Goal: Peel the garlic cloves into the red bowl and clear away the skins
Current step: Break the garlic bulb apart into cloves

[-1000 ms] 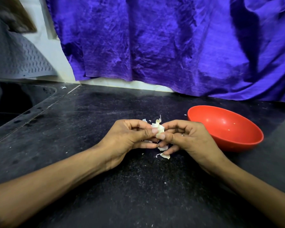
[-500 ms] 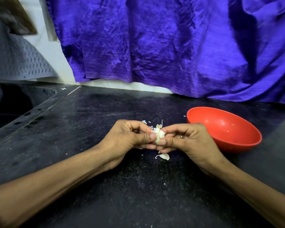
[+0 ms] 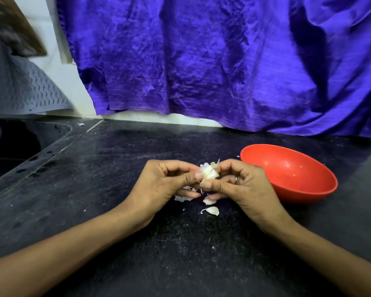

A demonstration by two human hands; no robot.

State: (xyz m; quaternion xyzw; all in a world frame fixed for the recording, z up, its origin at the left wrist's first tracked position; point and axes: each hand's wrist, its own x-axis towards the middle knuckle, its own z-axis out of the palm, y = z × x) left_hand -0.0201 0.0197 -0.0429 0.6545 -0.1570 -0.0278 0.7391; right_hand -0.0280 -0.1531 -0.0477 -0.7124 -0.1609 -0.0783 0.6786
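Counted: two hands, one garlic piece, one bowl, one cloth, scattered skins.

One white, partly skinned garlic clove [image 3: 209, 174] is held between two bare hands, the left hand [image 3: 167, 185] and the right hand [image 3: 242, 185]. One round red plastic bowl [image 3: 304, 189] is seen on the one black speckled stone worktop [image 3: 116, 168]. About three larger pale papery garlic skins [image 3: 211, 210] are counted beneath the hands, with several tiny flecks besides. One crumpled purple cloth [image 3: 223, 61] is hung behind.

**Garlic half-peeled beside the red bowl**

A pale garlic clove [image 3: 209, 174], papery skin fraying off its top, is held above the black counter. Loose white skins [image 3: 211, 210] lie scattered beneath it. The glossy red bowl [image 3: 291, 174] sits upright just to the right.
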